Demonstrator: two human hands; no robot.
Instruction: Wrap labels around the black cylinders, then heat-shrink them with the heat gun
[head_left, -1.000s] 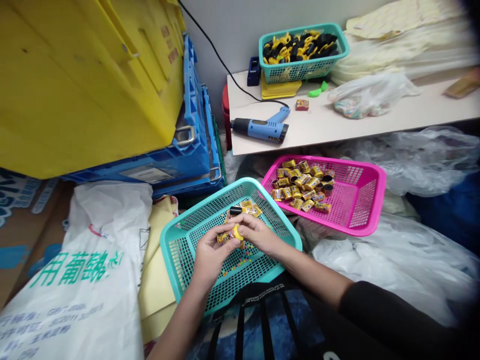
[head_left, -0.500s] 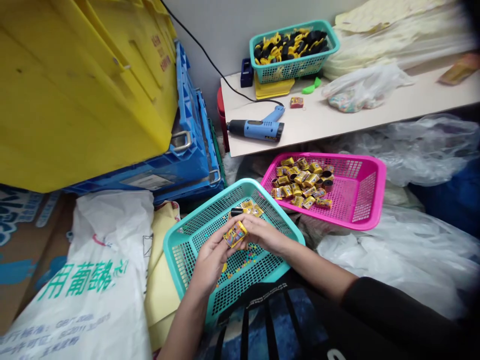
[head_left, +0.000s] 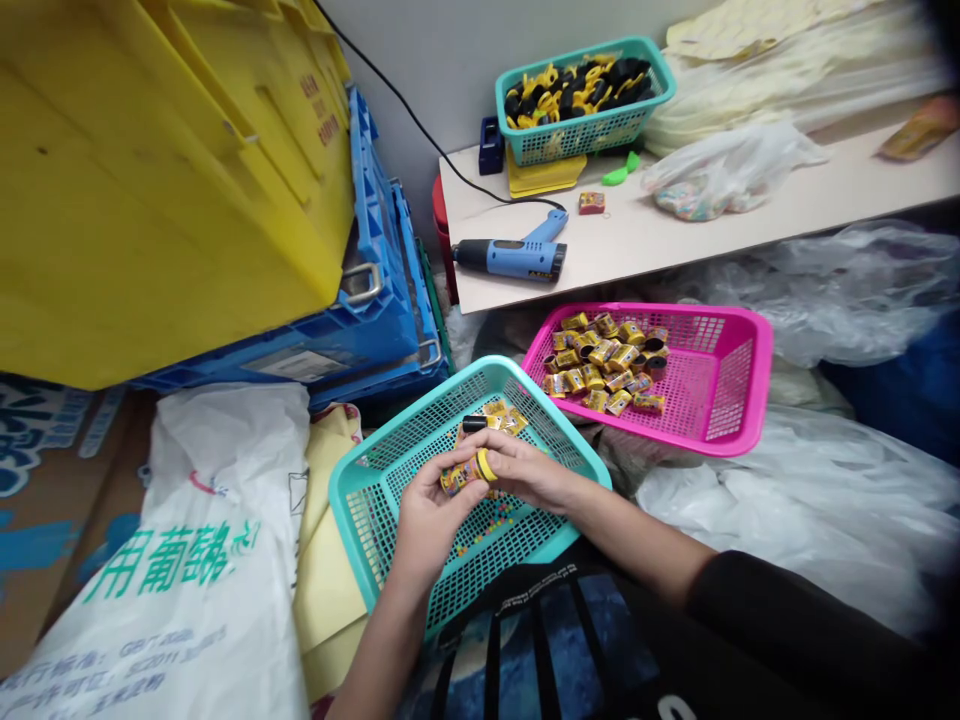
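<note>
So, L hand (head_left: 427,508) has a sm. printed canister (head_left: 463,473) gripped round the body, thumb on the nr side, fingers on the far side. R hand (head_left: 531,470) is closed on the same pc. at its yel. end, pointing approx. 2 o'clock; exact R fingertip contact is partly hidden. Grip's narrow on both, canister held btwn them, tilted, above the aqua basket (head_left: 420,425).

In that basket: a blk cylinder (head_left: 474,423) at 12 o'clock from the hands, yel. printed pcs. (head_left: 510,418) at approx. 1, partly overlapping, & multicol. beads (head_left: 499,515) scattered at 5.

At 2 o'clock: pink basket (head_left: 724,385), w/ a heap of sm. yel. printed tubs (head_left: 604,355) in its 9 o'clock half, some showing dark open ends.

Approx. 12: blue heat gun (head_left: 510,258) lying on the pale shelf (head_left: 645,250), nozzle to 9. Further back, btwn 12 & 1: 2nd basket (head_left: 581,140), also aqua, full of blk/yel. parts (head_left: 577,92).

At 10: lg. yel. crate (head_left: 165,200); at 11, blue crates (head_left: 379,325). White printed sack (head_left: 217,500) at 8–9, yel. sheets (head_left: 330,590) at 8, clear plastic (head_left: 810,520) at 3.
</note>
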